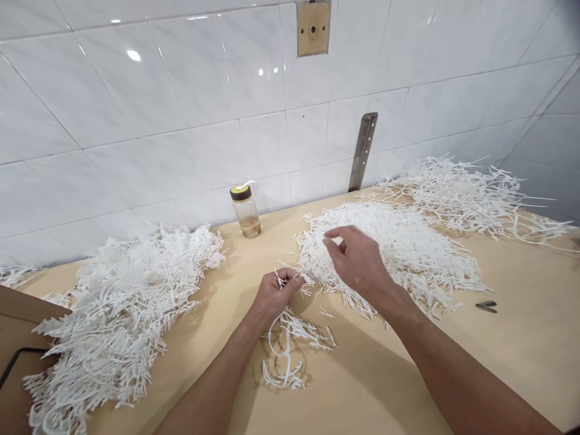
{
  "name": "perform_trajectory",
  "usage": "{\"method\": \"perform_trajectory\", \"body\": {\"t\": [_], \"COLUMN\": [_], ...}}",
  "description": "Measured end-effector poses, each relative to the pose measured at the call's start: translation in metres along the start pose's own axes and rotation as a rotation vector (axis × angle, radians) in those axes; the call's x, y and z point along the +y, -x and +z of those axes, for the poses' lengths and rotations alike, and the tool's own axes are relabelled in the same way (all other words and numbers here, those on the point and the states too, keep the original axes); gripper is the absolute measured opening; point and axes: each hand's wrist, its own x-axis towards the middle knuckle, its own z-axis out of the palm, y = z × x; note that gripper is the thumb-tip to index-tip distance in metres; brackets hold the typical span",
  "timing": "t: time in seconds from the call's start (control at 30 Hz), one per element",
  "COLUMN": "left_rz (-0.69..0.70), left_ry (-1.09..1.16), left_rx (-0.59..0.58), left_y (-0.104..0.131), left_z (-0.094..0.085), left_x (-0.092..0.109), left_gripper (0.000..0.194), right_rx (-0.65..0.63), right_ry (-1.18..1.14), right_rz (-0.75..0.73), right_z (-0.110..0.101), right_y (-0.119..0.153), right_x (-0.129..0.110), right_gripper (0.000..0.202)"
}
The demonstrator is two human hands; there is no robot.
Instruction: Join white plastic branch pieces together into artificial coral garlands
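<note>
My left hand (pixel 277 295) pinches a white branching piece (pixel 287 347), whose thin curled branches hang below the fingers over the tabletop. Small white tips show above the fingertips too. My right hand (pixel 356 254) is raised over the left part of the middle pile of short white pieces (pixel 408 241). Its thumb and index finger are bent toward each other with a gap between them, and nothing shows in that gap. A few loose white bits lie on the table between the hands.
A large white branching pile (pixel 131 308) lies left, beside a cardboard box (pixel 27 338). A bottle (pixel 247 211) stands by the tiled wall. Longer white strands (pixel 471 196) lie back right. Small dark snips (pixel 486 306) rest on the wooden table (pixel 521 368). A metal bracket (pixel 363 151) is upright.
</note>
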Motion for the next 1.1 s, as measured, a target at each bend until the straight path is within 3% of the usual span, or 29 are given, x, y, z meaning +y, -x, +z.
{"method": "perform_trajectory", "body": {"t": [0.1,0.17,0.5,0.7,0.83,0.97,1.1], "left_rz": [0.006,0.006,-0.057,0.008,0.008,0.003,0.008], "left_ry": [-0.016,-0.034,-0.172,-0.275,-0.272,-0.283,-0.399], "left_rx": [0.049,0.062,-0.010,0.124,0.124,0.121,0.015], "left_y": [-0.003,-0.005,-0.017,-0.015,-0.014,-0.014,-0.016], "left_z": [0.003,0.004,0.002,0.004,0.005,0.003,-0.005], "left_x": [-0.002,-0.002,-0.003,-0.005,-0.003,-0.002,-0.003], "left_gripper": [0.036,0.035,0.042,0.045,0.043,0.035,0.028], "right_rx": [-0.348,-0.464,-0.490,-0.572,-0.630,-0.563,-0.500], "right_ry": [-0.091,-0.118,-0.019,-0.059,-0.175,-0.241,-0.207], "right_rz": [-0.001,-0.025,-0.003,-0.003,0.090,0.120,0.026], "right_z": [0.013,0.019,0.020,0.017,0.020,0.025,0.030], "right_y": [0.009,0.013,0.008,0.002,-0.001,0.006,0.022], "right_x": [-0.009,-0.012,-0.003,-0.004,-0.004,-0.001,0.004], "right_gripper": [0.022,0.024,0.025,0.024,0.022,0.017,0.018]}}
